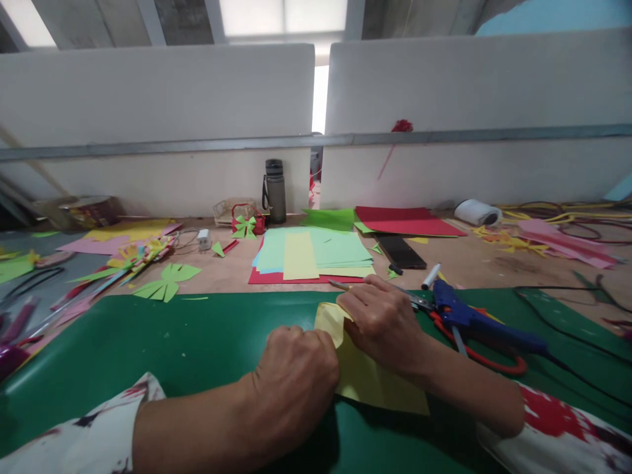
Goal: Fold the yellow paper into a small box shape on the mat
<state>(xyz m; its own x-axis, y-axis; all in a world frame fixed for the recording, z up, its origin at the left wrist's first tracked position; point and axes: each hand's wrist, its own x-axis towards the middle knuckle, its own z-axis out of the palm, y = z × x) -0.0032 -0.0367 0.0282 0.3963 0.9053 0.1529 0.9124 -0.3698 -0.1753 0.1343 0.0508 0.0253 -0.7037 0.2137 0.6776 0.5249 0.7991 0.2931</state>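
A sheet of yellow paper (380,378) is held between my two hands above the green mat (207,355). Its upper left end curls over. My left hand (299,375) is closed at the sheet's left edge, knuckles up, with the fingertips hidden. On the upper part of the sheet, my right hand (382,319) is closed with its fingers bent around the paper. Just beyond the right hand lie scissors (417,299) with red handles, partly covered by a blue glue gun (474,322).
Behind the mat sits a stack of coloured paper (269,253), with a black phone (399,251) to its right. A dark bottle (275,191) stands at the back. Green paper leaves (168,282) lie left. A black cord (582,375) trails across the right side.
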